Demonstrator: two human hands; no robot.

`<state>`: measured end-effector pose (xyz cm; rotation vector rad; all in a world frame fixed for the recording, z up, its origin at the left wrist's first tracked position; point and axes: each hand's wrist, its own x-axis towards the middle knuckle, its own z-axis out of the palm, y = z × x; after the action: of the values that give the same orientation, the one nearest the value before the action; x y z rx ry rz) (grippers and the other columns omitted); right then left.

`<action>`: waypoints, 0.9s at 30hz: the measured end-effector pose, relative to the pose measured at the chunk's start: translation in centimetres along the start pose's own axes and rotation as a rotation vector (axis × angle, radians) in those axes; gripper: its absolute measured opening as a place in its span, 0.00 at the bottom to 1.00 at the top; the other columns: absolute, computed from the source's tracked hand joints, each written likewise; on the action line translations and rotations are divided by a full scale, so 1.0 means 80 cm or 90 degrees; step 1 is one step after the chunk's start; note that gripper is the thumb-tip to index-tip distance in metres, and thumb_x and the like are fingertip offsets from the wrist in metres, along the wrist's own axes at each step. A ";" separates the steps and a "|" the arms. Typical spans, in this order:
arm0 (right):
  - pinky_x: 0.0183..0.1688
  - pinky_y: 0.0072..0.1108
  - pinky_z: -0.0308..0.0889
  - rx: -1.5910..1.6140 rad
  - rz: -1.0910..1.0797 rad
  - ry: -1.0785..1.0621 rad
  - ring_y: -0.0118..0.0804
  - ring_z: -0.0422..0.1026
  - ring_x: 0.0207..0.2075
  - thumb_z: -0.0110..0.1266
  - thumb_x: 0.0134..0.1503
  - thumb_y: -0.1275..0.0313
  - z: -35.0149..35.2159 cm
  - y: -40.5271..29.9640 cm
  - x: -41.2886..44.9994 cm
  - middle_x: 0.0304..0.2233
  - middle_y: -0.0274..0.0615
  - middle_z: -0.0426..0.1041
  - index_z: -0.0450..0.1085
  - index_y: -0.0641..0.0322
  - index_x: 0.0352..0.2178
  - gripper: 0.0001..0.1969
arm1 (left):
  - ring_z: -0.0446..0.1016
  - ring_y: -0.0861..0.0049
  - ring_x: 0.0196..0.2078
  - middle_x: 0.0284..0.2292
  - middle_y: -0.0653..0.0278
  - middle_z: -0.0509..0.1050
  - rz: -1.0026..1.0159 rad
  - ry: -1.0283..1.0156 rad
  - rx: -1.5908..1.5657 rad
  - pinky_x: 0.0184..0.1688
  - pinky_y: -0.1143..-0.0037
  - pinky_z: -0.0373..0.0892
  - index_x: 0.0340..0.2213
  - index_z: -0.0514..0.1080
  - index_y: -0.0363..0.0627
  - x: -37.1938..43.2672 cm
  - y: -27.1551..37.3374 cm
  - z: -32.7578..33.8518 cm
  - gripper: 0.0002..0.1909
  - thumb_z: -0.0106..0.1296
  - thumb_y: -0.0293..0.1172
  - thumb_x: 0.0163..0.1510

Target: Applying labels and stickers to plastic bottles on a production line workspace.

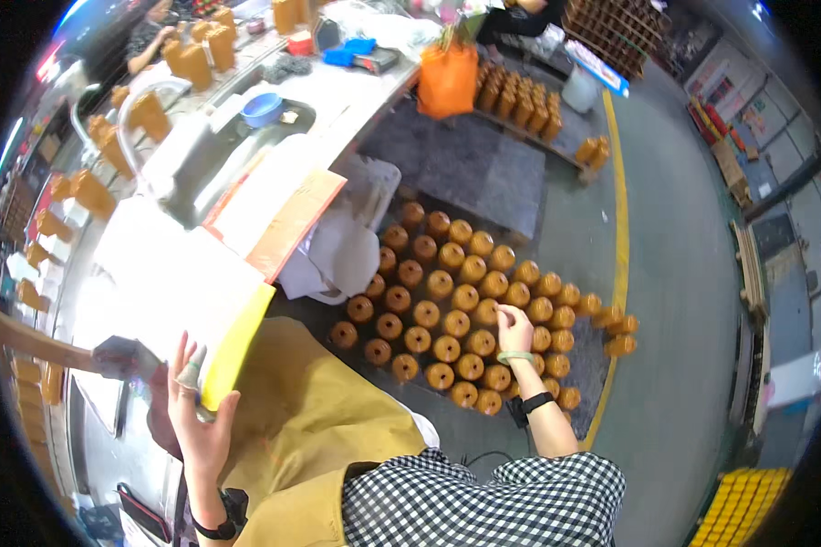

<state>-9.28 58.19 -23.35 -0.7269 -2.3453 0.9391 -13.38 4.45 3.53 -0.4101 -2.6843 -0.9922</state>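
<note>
My left hand (202, 427) is raised at the bench edge with fingers apart and nothing in it. A wrap covers one of its fingers. Beside it hangs the bright yellow edge of a sheet (236, 345). My right hand (514, 329) reaches down over rows of glossy amber-brown jars (447, 349), each with a small dark hole in its top. Its fingers are bent together near one jar (487, 312); whether they grip it cannot be made out. A yellow-brown apron (321, 403) covers my lap.
A metal workbench (366, 85) holds a blue bowl (262, 109) in its sink. An orange bag (447, 81) hangs at the bench corner. A white plastic stool (345, 253) stands below. More brown jars (520, 99) stand beyond. A yellow floor line (619, 205) runs along the right.
</note>
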 end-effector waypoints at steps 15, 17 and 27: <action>0.28 0.23 0.64 0.413 -0.766 -0.595 0.33 0.69 0.24 0.59 0.59 0.78 0.167 -0.748 -0.040 0.32 0.42 0.75 0.78 0.61 0.40 0.07 | 0.65 0.55 0.66 0.65 0.50 0.64 -0.263 0.299 0.039 0.67 0.63 0.61 0.57 0.71 0.40 -0.187 -0.025 -0.222 0.31 0.66 0.23 0.50; 0.29 0.21 0.65 0.360 -0.874 -0.612 0.29 0.69 0.26 0.62 0.58 0.77 0.201 -0.815 -0.058 0.31 0.39 0.75 0.78 0.62 0.41 0.09 | 0.66 0.58 0.65 0.65 0.51 0.65 -0.280 0.296 0.082 0.64 0.65 0.64 0.57 0.71 0.40 -0.195 -0.064 -0.259 0.31 0.65 0.25 0.51; 0.52 0.42 0.73 -0.269 -0.719 -0.231 0.56 0.75 0.54 0.51 0.64 0.68 0.549 -1.043 0.117 0.56 0.55 0.69 0.59 0.57 0.60 0.24 | 0.69 0.59 0.62 0.63 0.51 0.67 -0.319 0.286 0.092 0.60 0.66 0.68 0.56 0.72 0.38 -0.161 -0.228 -0.357 0.27 0.64 0.27 0.54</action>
<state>-67.34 -7.61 12.34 0.6979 -2.6722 0.0569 -3.85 -29.96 9.58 0.4843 -2.4494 -0.8640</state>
